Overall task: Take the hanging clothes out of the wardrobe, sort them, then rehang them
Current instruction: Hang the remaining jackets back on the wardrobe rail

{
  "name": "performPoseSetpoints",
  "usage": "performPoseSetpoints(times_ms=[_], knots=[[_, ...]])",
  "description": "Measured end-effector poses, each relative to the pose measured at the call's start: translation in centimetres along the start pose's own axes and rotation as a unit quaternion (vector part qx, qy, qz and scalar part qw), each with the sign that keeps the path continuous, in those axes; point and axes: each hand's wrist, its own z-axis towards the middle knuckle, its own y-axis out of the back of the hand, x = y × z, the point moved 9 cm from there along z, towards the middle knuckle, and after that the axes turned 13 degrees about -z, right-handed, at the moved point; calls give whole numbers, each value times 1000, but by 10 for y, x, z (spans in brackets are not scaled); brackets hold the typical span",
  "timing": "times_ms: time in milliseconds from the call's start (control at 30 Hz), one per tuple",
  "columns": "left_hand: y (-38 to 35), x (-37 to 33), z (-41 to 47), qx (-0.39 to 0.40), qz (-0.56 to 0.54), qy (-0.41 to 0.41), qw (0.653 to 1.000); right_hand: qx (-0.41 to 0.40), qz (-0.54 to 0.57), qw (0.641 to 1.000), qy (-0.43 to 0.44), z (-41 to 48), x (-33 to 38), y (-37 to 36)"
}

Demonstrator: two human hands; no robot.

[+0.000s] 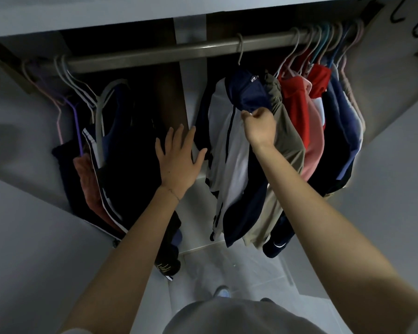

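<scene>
A metal rail runs across the open wardrobe. A navy and white jacket hangs from a pale hanger at the rail's middle. My right hand pinches the jacket's navy collar just below that hanger. My left hand is spread with straight fingers in the gap left of the jacket and holds nothing. To the right hang a khaki garment, red and pink tops and blue clothes, packed tight. At the left hang dark clothes and an orange piece.
White wardrobe doors stand open on both sides, the left door and the right door. Dark hooks hang at the upper right. A white vertical panel shows behind the gap. Pale floor tiles lie below.
</scene>
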Motion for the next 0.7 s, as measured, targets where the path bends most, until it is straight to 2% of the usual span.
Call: performPoseSetpoints(times_ms=[200, 400, 700], knots=[[-15, 6, 4, 21, -8, 8, 1000, -27, -10, 999, -22, 20, -15, 12], [-30, 0, 11, 39, -21, 3, 999, -116, -29, 992, -47, 44, -40, 61], [-43, -16, 21, 50, -31, -11, 998, -126, -64, 990, -29, 65, -61, 78]])
